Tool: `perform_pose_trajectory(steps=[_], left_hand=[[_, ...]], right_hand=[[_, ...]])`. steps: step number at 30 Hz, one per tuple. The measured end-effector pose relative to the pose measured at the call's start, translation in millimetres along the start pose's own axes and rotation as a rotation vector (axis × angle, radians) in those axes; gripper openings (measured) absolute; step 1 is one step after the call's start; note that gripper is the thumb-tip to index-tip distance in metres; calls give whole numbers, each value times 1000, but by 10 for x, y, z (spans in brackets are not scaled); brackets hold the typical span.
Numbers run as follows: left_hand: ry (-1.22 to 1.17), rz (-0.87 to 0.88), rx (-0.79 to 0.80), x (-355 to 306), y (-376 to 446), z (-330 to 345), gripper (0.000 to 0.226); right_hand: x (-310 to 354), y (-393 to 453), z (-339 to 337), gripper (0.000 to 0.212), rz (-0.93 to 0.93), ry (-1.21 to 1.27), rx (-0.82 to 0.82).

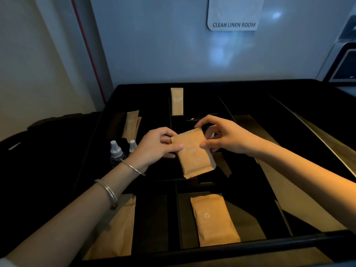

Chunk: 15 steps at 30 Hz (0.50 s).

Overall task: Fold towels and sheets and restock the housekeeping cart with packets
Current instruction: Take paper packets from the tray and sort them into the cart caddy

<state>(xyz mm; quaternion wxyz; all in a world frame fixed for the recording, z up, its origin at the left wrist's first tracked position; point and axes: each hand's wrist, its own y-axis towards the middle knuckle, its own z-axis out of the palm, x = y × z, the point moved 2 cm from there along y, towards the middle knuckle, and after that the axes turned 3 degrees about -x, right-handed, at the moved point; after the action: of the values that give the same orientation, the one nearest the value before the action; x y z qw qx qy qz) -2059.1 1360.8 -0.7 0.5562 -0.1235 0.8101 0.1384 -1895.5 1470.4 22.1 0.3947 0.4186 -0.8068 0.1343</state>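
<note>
Pinching kraft packet (194,153) above cart tray (212,83), left hand (157,144) and right hand (224,136) both grasping; loose pinch risks drop into wrong compartment.

Matt brown paper packet (194,153), matt black tray dividers (174,207), shiny metal bangles (107,191), glossy plastic bottles (116,154)

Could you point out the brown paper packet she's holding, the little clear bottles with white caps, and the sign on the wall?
Brown paper packet held in both hands (194,155): head view, middle of its face.
Small clear bottle with white cap (115,149): head view, on the cap.
Grey "CLEAN LINEN ROOM" wall sign (234,16): head view, above the lettering.
</note>
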Motion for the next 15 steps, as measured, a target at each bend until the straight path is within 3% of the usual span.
perform_pose_trajectory(steps=[5,9,15], left_hand=[[97,-93,112,81,110,200,39],[349,12,238,118,45,320,24],[565,95,296,107,-67,359,16]], right_hand=[[-195,-57,-203,30,7,-427,-42],[-256,-62,-107,28,7,-798,13],[-215,-37,10,31,54,-1319,80]])
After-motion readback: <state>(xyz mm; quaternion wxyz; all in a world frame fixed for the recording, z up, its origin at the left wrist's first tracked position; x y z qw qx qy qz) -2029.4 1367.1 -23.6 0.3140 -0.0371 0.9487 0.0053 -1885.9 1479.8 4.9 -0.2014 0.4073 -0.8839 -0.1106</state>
